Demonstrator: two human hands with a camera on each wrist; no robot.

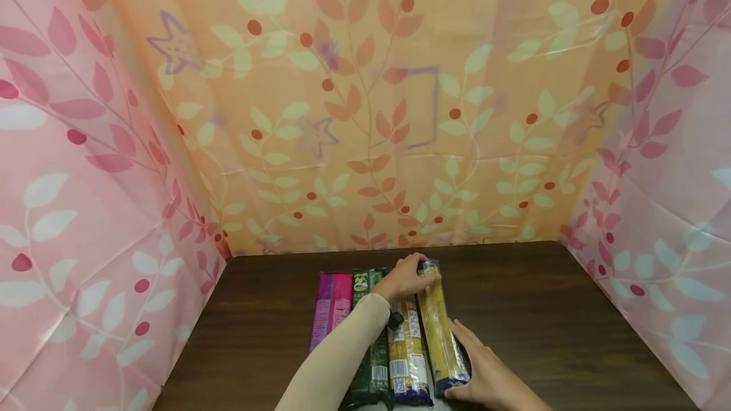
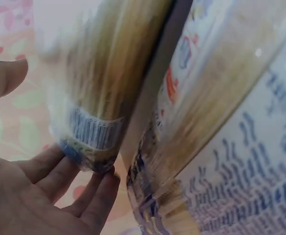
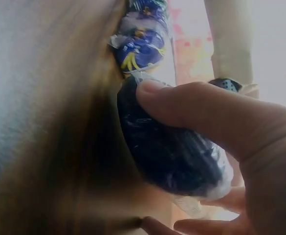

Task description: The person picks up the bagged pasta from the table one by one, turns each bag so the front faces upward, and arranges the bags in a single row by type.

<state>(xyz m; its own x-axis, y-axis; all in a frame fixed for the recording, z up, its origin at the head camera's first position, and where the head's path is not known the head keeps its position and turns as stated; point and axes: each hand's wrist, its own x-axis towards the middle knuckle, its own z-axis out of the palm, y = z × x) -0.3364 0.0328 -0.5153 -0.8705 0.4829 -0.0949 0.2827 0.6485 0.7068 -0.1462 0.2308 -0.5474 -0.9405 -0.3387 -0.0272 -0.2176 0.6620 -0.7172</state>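
Both hands are on a clear-wrapped pack of spaghetti (image 1: 438, 328) with dark blue ends, the rightmost of a row. My left hand (image 1: 407, 278) holds its far end; the left wrist view shows fingertips under the end beside a barcode (image 2: 95, 128). At the near end my right hand (image 1: 485, 366) grips the pack, its thumb (image 3: 157, 100) pressing the dark blue end in the right wrist view. Just left lies a similar spaghetti pack (image 1: 408, 354), a narrow gap between the two. The left forearm partly hides a green pack (image 1: 374, 357).
A pink and purple pack (image 1: 331, 309) lies at the row's left end. The packs are on a dark wooden table (image 1: 531, 309). Leaf-patterned cloth (image 1: 371, 113) hangs behind the table and along both sides.
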